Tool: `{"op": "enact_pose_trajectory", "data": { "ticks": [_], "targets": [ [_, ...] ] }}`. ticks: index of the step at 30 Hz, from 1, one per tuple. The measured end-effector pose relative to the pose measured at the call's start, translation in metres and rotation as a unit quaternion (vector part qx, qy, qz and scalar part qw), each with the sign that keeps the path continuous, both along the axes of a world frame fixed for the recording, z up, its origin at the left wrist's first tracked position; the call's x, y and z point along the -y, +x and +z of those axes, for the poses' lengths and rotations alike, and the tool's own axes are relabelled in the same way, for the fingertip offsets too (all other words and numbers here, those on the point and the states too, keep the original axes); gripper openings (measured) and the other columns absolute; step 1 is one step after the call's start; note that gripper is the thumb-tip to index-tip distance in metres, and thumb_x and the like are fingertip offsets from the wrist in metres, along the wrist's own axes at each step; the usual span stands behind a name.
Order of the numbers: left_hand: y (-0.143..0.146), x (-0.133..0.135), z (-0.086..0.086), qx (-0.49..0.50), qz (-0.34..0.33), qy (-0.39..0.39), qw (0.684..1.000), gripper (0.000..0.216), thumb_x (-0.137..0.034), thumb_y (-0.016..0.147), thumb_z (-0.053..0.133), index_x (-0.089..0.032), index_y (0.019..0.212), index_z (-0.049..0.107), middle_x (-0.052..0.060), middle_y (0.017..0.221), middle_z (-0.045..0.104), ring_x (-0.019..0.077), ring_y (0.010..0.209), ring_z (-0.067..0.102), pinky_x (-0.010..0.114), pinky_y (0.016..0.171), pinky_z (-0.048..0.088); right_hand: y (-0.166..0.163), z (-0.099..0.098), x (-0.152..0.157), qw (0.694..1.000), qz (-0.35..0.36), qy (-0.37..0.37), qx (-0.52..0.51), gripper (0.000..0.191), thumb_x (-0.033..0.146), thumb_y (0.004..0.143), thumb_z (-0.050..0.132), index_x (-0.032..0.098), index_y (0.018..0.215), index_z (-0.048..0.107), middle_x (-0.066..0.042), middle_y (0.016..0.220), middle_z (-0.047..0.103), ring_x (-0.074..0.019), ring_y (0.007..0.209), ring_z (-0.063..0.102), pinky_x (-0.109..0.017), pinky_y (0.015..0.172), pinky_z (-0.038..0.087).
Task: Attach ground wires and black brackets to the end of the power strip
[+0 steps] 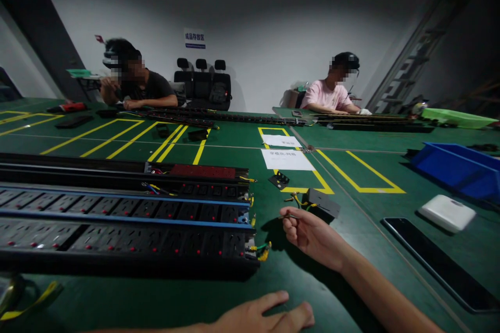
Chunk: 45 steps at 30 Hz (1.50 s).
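Note:
My right hand (302,230) is closed in a pinch beside the ends of the power strips; a tiny thin piece shows at the fingertips, too small to name. Just behind that hand sits a black box (321,205) with yellow-green wires (299,199). Fingers apart, my left hand (269,315) is low over the table at the bottom edge, holding nothing I can see. Long power strips lie side by side on the left: a black-socketed one (156,242) nearest, then one with blue edges (128,207). Short wires with yellow ends (264,252) stick out of their right ends.
On the green table's right lie a phone (437,260), a white case (447,213) and a blue bin (461,169). Paper labels (287,159) and a small black plate (278,181) lie ahead. Two co-workers (136,86) sit across the table.

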<state>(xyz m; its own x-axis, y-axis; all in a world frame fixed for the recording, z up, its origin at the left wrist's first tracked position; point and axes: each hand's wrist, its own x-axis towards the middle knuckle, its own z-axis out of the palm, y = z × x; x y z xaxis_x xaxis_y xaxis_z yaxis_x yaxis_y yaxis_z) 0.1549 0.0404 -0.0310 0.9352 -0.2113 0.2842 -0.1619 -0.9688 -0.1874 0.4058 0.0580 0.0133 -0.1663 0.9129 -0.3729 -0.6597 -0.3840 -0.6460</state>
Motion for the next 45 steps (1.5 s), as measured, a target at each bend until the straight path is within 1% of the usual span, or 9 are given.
{"op": "enact_pose_trajectory", "data": {
  "ticks": [6,10,14,21,28,34,37,41,45],
  "targets": [
    [0.001,0.001,0.01,-0.017,0.004,-0.009,1.0,0.04,-0.019,0.11,0.041,-0.005,0.142,0.059,0.011,0.157,0.054,0.0136,0.143,0.051,0.028,0.118,0.044,0.001,0.0,0.001,1.0,0.009,0.003,0.0,0.017,0.025,0.089,0.081,0.015,0.101,0.074,0.0,0.075,0.07,-0.0068,0.059,0.064,-0.014,0.059,0.055],
    [0.001,0.002,0.011,-0.017,-0.002,0.001,1.0,0.04,-0.02,0.11,0.039,-0.006,0.139,0.063,0.012,0.156,0.055,0.015,0.144,0.05,0.029,0.117,0.047,0.002,0.0,0.001,1.0,0.008,0.001,0.001,0.018,0.025,0.089,0.082,0.014,0.101,0.074,-0.001,0.076,0.071,-0.0069,0.06,0.066,-0.014,0.06,0.056],
    [0.001,0.003,0.01,-0.012,0.006,0.013,1.0,0.043,-0.019,0.111,0.034,-0.007,0.142,0.061,0.009,0.157,0.054,0.015,0.145,0.049,0.031,0.119,0.045,0.002,-0.001,0.001,1.0,0.006,-0.002,0.006,0.013,0.025,0.091,0.079,0.016,0.1,0.075,-0.001,0.075,0.07,-0.0075,0.059,0.065,-0.014,0.058,0.056],
    [0.0,0.002,0.011,0.008,0.01,0.033,0.999,0.044,-0.02,0.113,0.031,-0.013,0.138,0.067,0.006,0.154,0.057,0.0135,0.141,0.053,0.03,0.118,0.045,0.002,-0.002,0.001,1.0,0.008,0.004,0.01,0.011,0.025,0.092,0.078,0.017,0.1,0.076,0.0,0.075,0.071,-0.0072,0.058,0.064,-0.014,0.059,0.057],
    [0.001,0.003,0.017,0.012,0.009,0.027,1.0,0.047,-0.017,0.112,0.027,-0.01,0.136,0.067,0.008,0.154,0.057,0.0131,0.142,0.052,0.03,0.117,0.045,0.003,-0.001,0.001,1.0,0.013,0.004,0.005,0.012,0.025,0.092,0.078,0.016,0.099,0.075,-0.001,0.075,0.071,-0.0073,0.06,0.065,-0.013,0.06,0.056],
    [0.0,0.004,0.018,0.024,0.01,0.015,1.0,0.049,-0.033,0.113,0.031,-0.014,0.136,0.069,0.012,0.153,0.057,0.017,0.139,0.055,0.031,0.119,0.04,0.002,0.002,0.0,1.0,0.012,0.009,0.006,0.015,0.024,0.089,0.081,0.013,0.097,0.074,0.0,0.073,0.07,-0.0065,0.059,0.064,-0.014,0.059,0.055],
    [-0.003,0.005,0.026,0.019,0.008,0.012,1.0,0.048,-0.04,0.112,0.037,-0.02,0.149,0.06,0.017,0.155,0.053,0.0224,0.147,0.048,0.036,0.123,0.035,0.002,0.003,0.0,1.0,0.011,0.005,0.003,0.017,0.024,0.088,0.082,0.012,0.097,0.074,0.0,0.072,0.07,-0.0059,0.059,0.064,-0.013,0.058,0.054],
    [-0.007,0.005,0.048,-0.003,0.002,-0.004,1.0,0.051,-0.039,0.111,0.039,-0.029,0.161,0.044,0.02,0.153,0.052,0.0246,0.147,0.048,0.036,0.123,0.034,0.002,0.004,0.001,1.0,0.016,0.004,0.009,0.021,0.026,0.086,0.085,0.013,0.098,0.074,0.001,0.072,0.069,-0.0058,0.06,0.063,-0.013,0.059,0.054],
    [-0.01,0.002,0.069,-0.071,-0.021,-0.021,0.997,0.053,-0.041,0.109,0.043,-0.033,0.162,0.043,0.02,0.153,0.052,0.0255,0.152,0.042,0.039,0.123,0.035,0.003,0.004,0.002,1.0,0.023,0.006,0.015,0.02,0.026,0.087,0.084,0.014,0.098,0.073,0.001,0.073,0.068,-0.0056,0.06,0.063,-0.013,0.059,0.053]
  ]
}}
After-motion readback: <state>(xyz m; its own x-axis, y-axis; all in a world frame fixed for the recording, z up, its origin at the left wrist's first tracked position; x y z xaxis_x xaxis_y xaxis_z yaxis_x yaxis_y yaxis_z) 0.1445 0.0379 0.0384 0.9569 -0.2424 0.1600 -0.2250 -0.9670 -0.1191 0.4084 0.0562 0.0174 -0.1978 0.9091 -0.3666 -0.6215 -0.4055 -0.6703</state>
